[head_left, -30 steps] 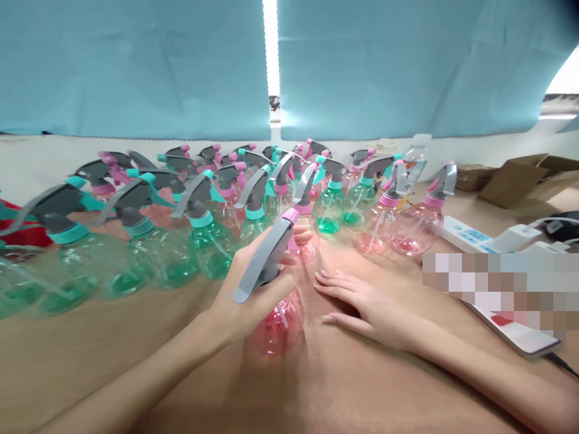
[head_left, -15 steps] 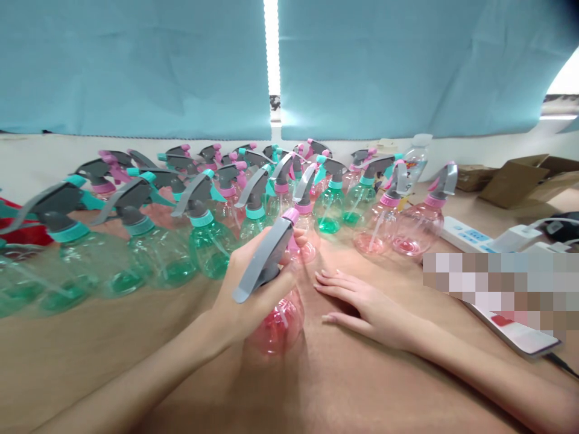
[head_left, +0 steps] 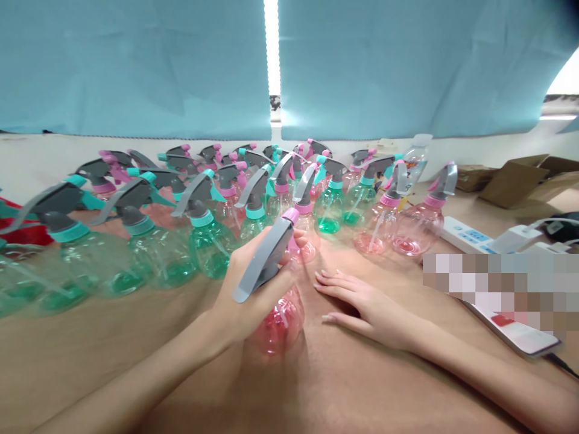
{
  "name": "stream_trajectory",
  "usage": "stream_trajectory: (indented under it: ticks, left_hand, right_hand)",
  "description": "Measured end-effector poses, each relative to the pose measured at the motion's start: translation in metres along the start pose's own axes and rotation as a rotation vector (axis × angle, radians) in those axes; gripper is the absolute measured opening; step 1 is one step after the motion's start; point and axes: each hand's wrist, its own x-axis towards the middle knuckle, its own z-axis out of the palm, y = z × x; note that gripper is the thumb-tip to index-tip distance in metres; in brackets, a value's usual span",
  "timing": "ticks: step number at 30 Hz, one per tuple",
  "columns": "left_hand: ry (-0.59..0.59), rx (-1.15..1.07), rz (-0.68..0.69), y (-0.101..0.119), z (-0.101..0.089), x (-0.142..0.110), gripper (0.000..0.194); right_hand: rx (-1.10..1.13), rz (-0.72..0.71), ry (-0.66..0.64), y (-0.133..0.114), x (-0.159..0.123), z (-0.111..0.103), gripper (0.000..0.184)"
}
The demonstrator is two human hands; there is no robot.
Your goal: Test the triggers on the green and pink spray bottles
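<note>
My left hand [head_left: 253, 289] is wrapped round the neck of a pink spray bottle [head_left: 280, 328], just under its grey trigger head with the pink nozzle. The bottle stands upright on the table [head_left: 344, 386]; its collar is hidden by my fingers. To the right of it, my right hand [head_left: 362, 304] lies flat on the tabletop with fingers stretched out, holding nothing. Right behind the held bottle stands another pink spray bottle [head_left: 305, 244]. A green spray bottle [head_left: 212, 250] is close to the left of my left hand.
Several green and pink spray bottles crowd the left and back of the table. A clear plastic bottle [head_left: 416, 160] stands behind two pink ones. At right are a white power strip [head_left: 465, 235], a blurred-out patch and an open cardboard box [head_left: 515, 181]. Blue cloth [head_left: 136, 66] hangs behind.
</note>
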Motion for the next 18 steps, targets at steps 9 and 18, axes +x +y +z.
stream_trajectory:
  ticks: [9,18]
  left_hand:
    - [0.007,0.009,-0.009,0.0008,0.0003,0.0003,0.01]
    - [0.007,0.022,-0.001,0.0013,-0.0001,0.001,0.011]
  right_hand:
    - [0.012,-0.004,0.016,0.001,-0.0007,0.0016,0.056]
    - [0.005,0.008,0.007,-0.0011,-0.0005,0.0004,0.056]
